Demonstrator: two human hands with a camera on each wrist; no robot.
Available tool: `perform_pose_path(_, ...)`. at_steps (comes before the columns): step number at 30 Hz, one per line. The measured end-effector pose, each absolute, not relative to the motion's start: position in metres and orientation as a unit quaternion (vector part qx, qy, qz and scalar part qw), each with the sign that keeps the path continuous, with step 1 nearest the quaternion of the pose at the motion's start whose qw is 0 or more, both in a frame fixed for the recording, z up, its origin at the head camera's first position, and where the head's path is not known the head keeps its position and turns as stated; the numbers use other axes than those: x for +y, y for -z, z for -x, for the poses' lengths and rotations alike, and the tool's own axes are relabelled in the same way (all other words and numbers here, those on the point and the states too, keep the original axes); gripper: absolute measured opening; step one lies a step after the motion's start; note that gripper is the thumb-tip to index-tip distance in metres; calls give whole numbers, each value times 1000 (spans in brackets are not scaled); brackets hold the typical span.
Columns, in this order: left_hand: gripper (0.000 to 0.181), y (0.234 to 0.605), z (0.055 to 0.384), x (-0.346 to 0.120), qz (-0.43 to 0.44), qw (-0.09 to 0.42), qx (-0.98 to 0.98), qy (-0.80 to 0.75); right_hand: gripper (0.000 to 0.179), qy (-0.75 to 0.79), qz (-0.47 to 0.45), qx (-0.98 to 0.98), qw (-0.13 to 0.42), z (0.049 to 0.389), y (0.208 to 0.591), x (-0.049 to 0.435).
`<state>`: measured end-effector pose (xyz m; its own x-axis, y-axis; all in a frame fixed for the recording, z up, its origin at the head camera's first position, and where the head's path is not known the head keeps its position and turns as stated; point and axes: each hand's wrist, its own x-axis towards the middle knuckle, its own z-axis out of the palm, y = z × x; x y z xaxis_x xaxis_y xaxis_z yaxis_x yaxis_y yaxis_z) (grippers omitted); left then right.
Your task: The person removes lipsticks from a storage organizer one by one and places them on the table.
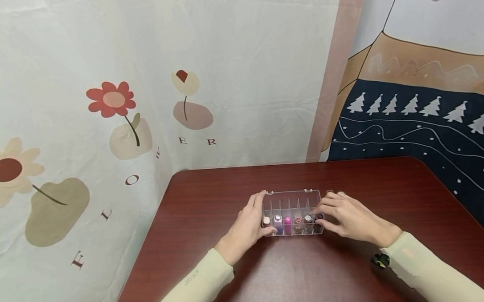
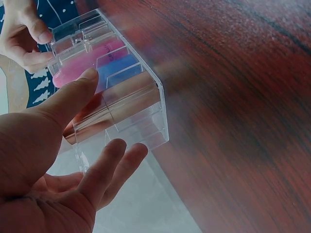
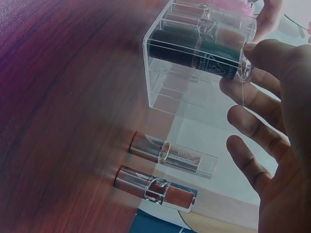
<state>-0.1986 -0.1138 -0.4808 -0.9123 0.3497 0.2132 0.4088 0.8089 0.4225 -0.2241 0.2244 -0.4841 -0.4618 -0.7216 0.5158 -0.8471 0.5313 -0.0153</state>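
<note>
A clear plastic lipstick organizer (image 1: 294, 234) stands on the table with a row of lipsticks in its front compartments. My left hand (image 1: 246, 219) holds its left end, thumb across the front and fingers along the side. Near that thumb are a copper-coloured tube (image 2: 116, 104), a blue one (image 2: 119, 70) and a bright pink one (image 1: 287, 225). At the right end, my right hand (image 1: 344, 216) pinches the top of a dark lipstick tube (image 3: 194, 52) between thumb and index finger. The tube sits inside the end compartment. The other right fingers are spread apart.
Two lipsticks with clear parts, one (image 3: 170, 153) nearer the organizer and one (image 3: 155, 187) farther off, stand upright on the table right of it, mostly behind my right hand in the head view. The reddish-brown table (image 1: 227, 182) meets printed curtains at its back edge.
</note>
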Motion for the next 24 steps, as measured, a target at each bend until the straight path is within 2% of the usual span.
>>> perform_pose_path(12,115,480,196,-115,204,66,-949,233,26,-143,-477,-833,241,224,486,226)
perform_pose_path(24,115,480,196,-114,199,61,-950,233,34,-132,-466,-840,244,220,481,227)
